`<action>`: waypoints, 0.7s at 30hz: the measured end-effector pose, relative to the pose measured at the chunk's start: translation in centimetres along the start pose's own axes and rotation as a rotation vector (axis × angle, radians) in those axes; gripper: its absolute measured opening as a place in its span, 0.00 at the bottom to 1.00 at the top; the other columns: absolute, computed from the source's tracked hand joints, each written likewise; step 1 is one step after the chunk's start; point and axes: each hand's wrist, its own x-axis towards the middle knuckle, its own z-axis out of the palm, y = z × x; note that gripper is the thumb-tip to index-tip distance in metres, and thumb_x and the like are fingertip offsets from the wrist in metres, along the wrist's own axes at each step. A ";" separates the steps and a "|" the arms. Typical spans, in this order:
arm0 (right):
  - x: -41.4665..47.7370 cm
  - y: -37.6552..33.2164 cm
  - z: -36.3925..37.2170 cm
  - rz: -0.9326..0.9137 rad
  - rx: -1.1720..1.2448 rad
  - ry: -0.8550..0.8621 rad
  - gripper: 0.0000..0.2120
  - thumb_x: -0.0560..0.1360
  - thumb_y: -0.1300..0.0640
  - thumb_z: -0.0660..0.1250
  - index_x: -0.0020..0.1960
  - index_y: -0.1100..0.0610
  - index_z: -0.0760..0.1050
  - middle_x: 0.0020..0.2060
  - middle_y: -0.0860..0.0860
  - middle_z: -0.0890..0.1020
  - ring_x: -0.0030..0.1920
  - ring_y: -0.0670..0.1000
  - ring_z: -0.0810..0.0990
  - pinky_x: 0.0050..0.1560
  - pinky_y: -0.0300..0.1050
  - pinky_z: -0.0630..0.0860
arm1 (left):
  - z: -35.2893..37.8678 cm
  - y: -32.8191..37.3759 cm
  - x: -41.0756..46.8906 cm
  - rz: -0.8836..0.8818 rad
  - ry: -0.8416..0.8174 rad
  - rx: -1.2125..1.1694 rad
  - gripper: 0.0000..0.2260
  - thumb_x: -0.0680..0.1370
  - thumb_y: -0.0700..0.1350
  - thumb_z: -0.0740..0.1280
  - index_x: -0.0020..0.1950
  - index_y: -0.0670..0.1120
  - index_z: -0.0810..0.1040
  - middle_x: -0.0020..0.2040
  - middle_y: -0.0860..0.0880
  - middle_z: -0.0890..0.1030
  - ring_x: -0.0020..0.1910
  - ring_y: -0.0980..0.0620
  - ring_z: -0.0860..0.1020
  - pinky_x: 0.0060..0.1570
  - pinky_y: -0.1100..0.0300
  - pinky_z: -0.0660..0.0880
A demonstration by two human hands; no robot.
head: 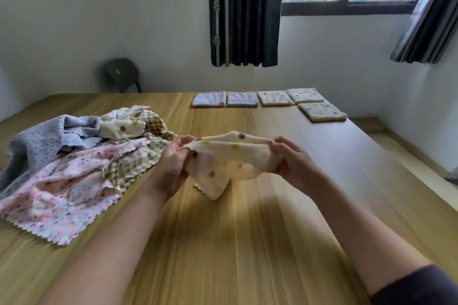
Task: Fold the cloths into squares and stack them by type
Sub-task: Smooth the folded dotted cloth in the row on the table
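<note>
Head view: left hand (173, 163) and right hand (291, 161) each pinch the somewhat blurred dotted cream cloth (230, 161).

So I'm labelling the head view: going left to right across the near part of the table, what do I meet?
pile of unfolded cloths → left hand → cream dotted cloth → right hand

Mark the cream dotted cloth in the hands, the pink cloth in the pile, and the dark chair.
cream dotted cloth (230, 153): head view, middle of its front face.
pink cloth (62, 195): head view, its spread-out middle.
dark chair (121, 72): head view, its backrest.
</note>
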 end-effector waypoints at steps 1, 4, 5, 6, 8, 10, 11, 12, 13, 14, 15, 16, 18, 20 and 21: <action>-0.1 -0.4 0.3 0.055 0.090 0.001 0.07 0.80 0.62 0.58 0.45 0.60 0.72 0.31 0.53 0.75 0.26 0.46 0.74 0.24 0.37 0.73 | 0.0 0.6 -0.4 -0.009 -0.058 -0.007 0.10 0.81 0.35 0.57 0.48 0.46 0.75 0.35 0.48 0.81 0.31 0.55 0.79 0.28 0.65 0.75; -0.2 -1.5 0.5 0.189 0.209 -0.019 0.06 0.78 0.59 0.60 0.47 0.59 0.75 0.22 0.49 0.68 0.15 0.42 0.62 0.18 0.28 0.60 | -0.8 2.1 -0.3 -0.104 -0.116 0.085 0.11 0.81 0.37 0.57 0.44 0.44 0.78 0.30 0.50 0.82 0.27 0.56 0.80 0.27 0.66 0.76; -0.1 -1.6 0.3 0.225 0.219 -0.010 0.05 0.77 0.58 0.61 0.46 0.58 0.74 0.19 0.47 0.66 0.15 0.43 0.61 0.20 0.27 0.58 | -1.2 2.2 0.2 -0.162 -0.113 0.142 0.09 0.80 0.38 0.58 0.45 0.43 0.77 0.30 0.50 0.82 0.27 0.56 0.80 0.28 0.67 0.76; -0.1 -1.6 0.0 0.250 0.218 0.029 0.04 0.76 0.57 0.62 0.46 0.56 0.74 0.18 0.45 0.65 0.16 0.43 0.61 0.22 0.29 0.58 | -1.6 2.1 0.8 -0.211 -0.087 0.200 0.06 0.80 0.38 0.60 0.48 0.41 0.77 0.33 0.49 0.83 0.29 0.56 0.80 0.29 0.66 0.76; 0.2 -1.2 -0.7 0.244 0.200 0.151 0.03 0.78 0.57 0.62 0.47 0.56 0.73 0.20 0.47 0.68 0.19 0.42 0.64 0.22 0.31 0.63 | -2.4 0.9 2.0 -0.200 0.041 0.349 0.12 0.77 0.40 0.67 0.60 0.39 0.74 0.47 0.44 0.83 0.40 0.53 0.81 0.39 0.64 0.77; 0.6 -0.5 -1.3 0.158 0.042 0.298 0.05 0.79 0.57 0.62 0.54 0.57 0.73 0.33 0.52 0.77 0.28 0.47 0.74 0.29 0.37 0.74 | -2.8 -0.6 2.4 -0.070 0.175 0.602 0.27 0.73 0.40 0.72 0.69 0.43 0.66 0.63 0.44 0.74 0.55 0.49 0.75 0.54 0.58 0.74; 0.8 0.0 -1.7 0.084 -0.137 0.382 0.09 0.79 0.58 0.63 0.58 0.58 0.73 0.40 0.54 0.79 0.34 0.50 0.77 0.35 0.41 0.76 | -2.8 -1.1 2.0 0.059 0.231 0.819 0.30 0.72 0.41 0.73 0.71 0.45 0.64 0.64 0.46 0.70 0.58 0.50 0.72 0.58 0.55 0.72; 0.9 0.5 -2.0 -0.025 -0.366 0.474 0.11 0.78 0.58 0.64 0.60 0.58 0.72 0.46 0.54 0.80 0.40 0.51 0.79 0.41 0.43 0.76 | -2.6 -1.6 1.7 0.236 0.277 1.050 0.30 0.72 0.41 0.73 0.71 0.46 0.65 0.62 0.47 0.70 0.58 0.50 0.71 0.58 0.54 0.72; 1.0 0.9 -2.1 -0.174 -0.602 0.546 0.12 0.77 0.60 0.64 0.60 0.57 0.73 0.48 0.53 0.80 0.44 0.50 0.79 0.44 0.43 0.75 | -2.2 -1.8 1.1 0.442 0.291 1.222 0.25 0.73 0.41 0.72 0.67 0.45 0.69 0.58 0.47 0.72 0.54 0.50 0.72 0.55 0.54 0.73; 1.0 1.2 -1.9 -0.341 -0.786 0.567 0.11 0.75 0.62 0.65 0.57 0.57 0.74 0.48 0.51 0.79 0.44 0.48 0.78 0.45 0.42 0.74 | -1.9 -2.0 0.7 0.614 0.261 1.303 0.17 0.73 0.39 0.71 0.61 0.45 0.74 0.52 0.48 0.76 0.49 0.51 0.74 0.49 0.55 0.75; 0.9 1.4 -1.5 -0.505 -0.920 0.537 0.09 0.74 0.64 0.65 0.54 0.57 0.76 0.46 0.49 0.79 0.43 0.47 0.78 0.45 0.41 0.75 | -1.3 -2.1 0.3 0.696 0.183 1.335 0.10 0.74 0.38 0.70 0.54 0.45 0.77 0.46 0.49 0.78 0.42 0.53 0.76 0.43 0.58 0.76; 0.9 1.7 -1.0 -0.629 -1.013 0.460 0.08 0.74 0.67 0.66 0.50 0.58 0.77 0.44 0.48 0.79 0.41 0.47 0.78 0.43 0.41 0.76 | -0.7 -2.3 0.0 0.707 0.094 1.348 0.06 0.74 0.38 0.69 0.50 0.45 0.78 0.41 0.51 0.79 0.38 0.54 0.76 0.37 0.61 0.74; 0.9 2.5 0.2 -0.684 -1.139 0.249 0.06 0.74 0.67 0.65 0.47 0.58 0.79 0.43 0.48 0.80 0.39 0.47 0.78 0.41 0.43 0.77 | 0.1 -3.2 0.0 0.639 -0.047 1.403 0.04 0.76 0.42 0.66 0.49 0.47 0.78 0.44 0.51 0.80 0.42 0.53 0.77 0.38 0.61 0.71; 0.8 3.7 0.8 -0.593 -1.297 0.070 0.06 0.77 0.62 0.64 0.50 0.58 0.79 0.49 0.49 0.80 0.45 0.47 0.78 0.43 0.41 0.75 | 0.2 -4.2 0.7 0.545 -0.142 1.492 0.11 0.78 0.48 0.61 0.57 0.48 0.76 0.55 0.51 0.78 0.55 0.52 0.74 0.51 0.57 0.71; 0.9 4.4 0.8 -0.562 -1.378 0.023 0.07 0.78 0.58 0.62 0.52 0.57 0.79 0.51 0.48 0.80 0.48 0.48 0.77 0.45 0.41 0.73 | 0.1 -4.4 0.9 0.480 -0.166 1.529 0.15 0.78 0.51 0.57 0.62 0.49 0.74 0.61 0.51 0.75 0.62 0.52 0.70 0.59 0.56 0.68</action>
